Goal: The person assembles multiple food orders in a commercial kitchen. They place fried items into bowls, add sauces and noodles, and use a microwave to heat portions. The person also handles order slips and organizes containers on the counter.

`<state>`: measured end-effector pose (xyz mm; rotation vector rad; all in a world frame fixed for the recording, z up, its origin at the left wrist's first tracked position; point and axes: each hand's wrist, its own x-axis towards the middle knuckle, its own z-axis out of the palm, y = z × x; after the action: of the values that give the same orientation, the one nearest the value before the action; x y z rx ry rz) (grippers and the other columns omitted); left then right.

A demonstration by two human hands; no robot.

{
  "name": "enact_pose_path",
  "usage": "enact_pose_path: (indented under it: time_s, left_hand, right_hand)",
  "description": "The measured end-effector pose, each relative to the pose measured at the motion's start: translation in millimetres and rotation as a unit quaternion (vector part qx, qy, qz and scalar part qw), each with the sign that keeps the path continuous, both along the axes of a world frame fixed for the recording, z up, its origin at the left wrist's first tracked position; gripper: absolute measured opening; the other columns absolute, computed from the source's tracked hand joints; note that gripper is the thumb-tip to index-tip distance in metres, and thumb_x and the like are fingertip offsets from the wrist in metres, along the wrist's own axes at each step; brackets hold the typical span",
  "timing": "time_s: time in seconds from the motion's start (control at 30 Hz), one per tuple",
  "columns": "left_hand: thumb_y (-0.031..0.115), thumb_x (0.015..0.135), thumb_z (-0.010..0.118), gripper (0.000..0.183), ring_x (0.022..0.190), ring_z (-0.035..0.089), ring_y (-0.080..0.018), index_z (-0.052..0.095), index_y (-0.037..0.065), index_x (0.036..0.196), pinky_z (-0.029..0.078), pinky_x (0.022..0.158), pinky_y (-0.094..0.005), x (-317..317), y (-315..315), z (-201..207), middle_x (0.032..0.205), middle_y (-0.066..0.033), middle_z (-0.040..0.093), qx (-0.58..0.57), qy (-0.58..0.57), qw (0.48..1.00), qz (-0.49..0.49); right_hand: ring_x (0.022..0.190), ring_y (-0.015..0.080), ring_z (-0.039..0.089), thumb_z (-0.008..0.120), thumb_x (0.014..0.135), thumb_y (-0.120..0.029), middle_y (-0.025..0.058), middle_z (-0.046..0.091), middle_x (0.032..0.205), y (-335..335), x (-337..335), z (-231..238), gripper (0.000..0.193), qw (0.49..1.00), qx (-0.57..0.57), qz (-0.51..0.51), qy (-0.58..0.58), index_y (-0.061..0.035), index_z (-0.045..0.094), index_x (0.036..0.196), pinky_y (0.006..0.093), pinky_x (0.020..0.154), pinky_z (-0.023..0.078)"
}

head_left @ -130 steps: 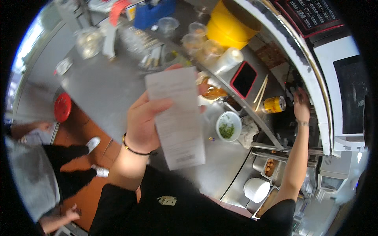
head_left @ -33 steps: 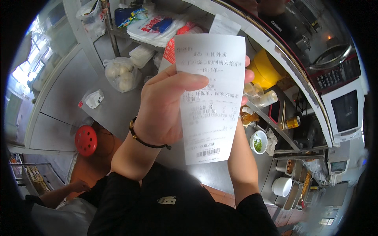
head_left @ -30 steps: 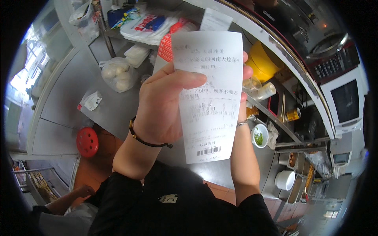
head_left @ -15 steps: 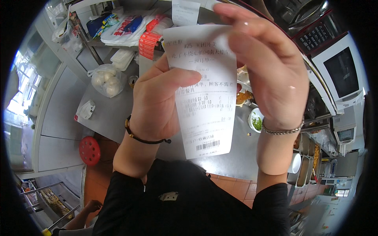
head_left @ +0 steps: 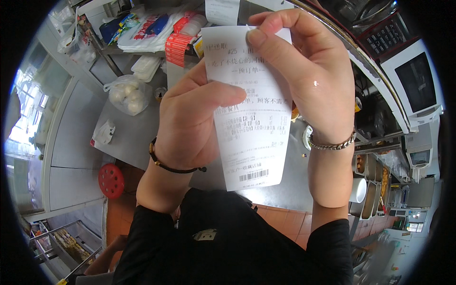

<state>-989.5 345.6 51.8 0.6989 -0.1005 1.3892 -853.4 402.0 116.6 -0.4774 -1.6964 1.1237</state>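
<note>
A long white printed receipt point(head_left: 251, 142) is held upright in front of me above a metal counter point(head_left: 142, 137). My left hand point(head_left: 187, 118) grips its left side, thumb across the front and the other fingers behind the paper. At the top edge my right hand point(head_left: 311, 71) pinches the slip between thumb and fingers. The paper hides part of the counter. Beyond it, another white slip point(head_left: 222, 12) hangs near the shelf, and red printed labels point(head_left: 175, 51) hang close by.
A clear bag of white round items point(head_left: 127, 95) lies left on the counter near white containers point(head_left: 146, 68). Plastic bags point(head_left: 145, 35) fill the shelf. A red stool point(head_left: 110, 180), a co-worker's arm point(head_left: 108, 256), a microwave point(head_left: 418, 78) and a white cup point(head_left: 358, 191) stand around.
My right hand has come down and left onto the receipt's top edge and now pinches it; before, its fingers were raised and blurred. My left hand keeps its grip.
</note>
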Motion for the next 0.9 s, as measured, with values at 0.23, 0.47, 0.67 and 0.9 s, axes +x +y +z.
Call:
enact_pose_path:
  time_s: [0.23, 0.47, 0.67, 0.9]
  left_hand:
    - [-0.004, 0.083, 0.04, 0.054, 0.117, 0.062, -0.0399, 0.044, -0.01, 0.137, 0.053, 0.101, -0.0512, 5, 14, -9, 0.129, -0.0296, 0.057, 0.011, -0.015, 1.0, -0.012]
    - [-0.003, 0.083, 0.041, 0.054, 0.116, 0.063, -0.0398, 0.043, -0.012, 0.136, 0.053, 0.101, -0.0505, 3, 25, -15, 0.127, -0.0298, 0.058, -0.011, 0.003, 1.0, -0.013]
    - [-0.003, 0.083, 0.041, 0.053, 0.116, 0.063, -0.0396, 0.044, -0.011, 0.136, 0.053, 0.101, -0.0502, -1, 26, -16, 0.127, -0.0289, 0.059, -0.045, 0.014, 0.999, -0.004]
    - [-0.002, 0.083, 0.041, 0.052, 0.116, 0.063, -0.0389, 0.045, -0.011, 0.135, 0.052, 0.102, -0.05, -5, 32, -20, 0.128, -0.0275, 0.059, -0.061, 0.048, 0.997, 0.006]
  right_hand:
    - [0.092, 0.0102, 0.064, 0.072, 0.09, -0.005, 0.0083, 0.069, 0.107, 10, 19, 0, 0.01, 0.997, 0.015, 0.071, -0.002, -0.002, 0.065, 0.097, 0.0223, 0.08, 0.052]
    - [0.089, 0.0093, 0.064, 0.072, 0.09, -0.007, 0.0071, 0.069, 0.103, 21, 15, -11, 0.016, 0.999, 0.016, 0.03, -0.021, -0.0015, 0.063, 0.102, 0.0212, 0.078, 0.052]
    - [0.086, 0.0084, 0.064, 0.073, 0.09, -0.009, 0.0059, 0.069, 0.099, 20, 11, -6, 0.021, 0.999, -0.007, 0.013, -0.039, -0.0012, 0.062, 0.105, 0.0202, 0.075, 0.052]
    - [0.083, 0.0078, 0.064, 0.073, 0.09, -0.008, 0.0048, 0.069, 0.097, 19, 8, -2, 0.02, 0.999, -0.025, 0.024, -0.039, -0.0039, 0.062, 0.105, 0.0194, 0.072, 0.051]
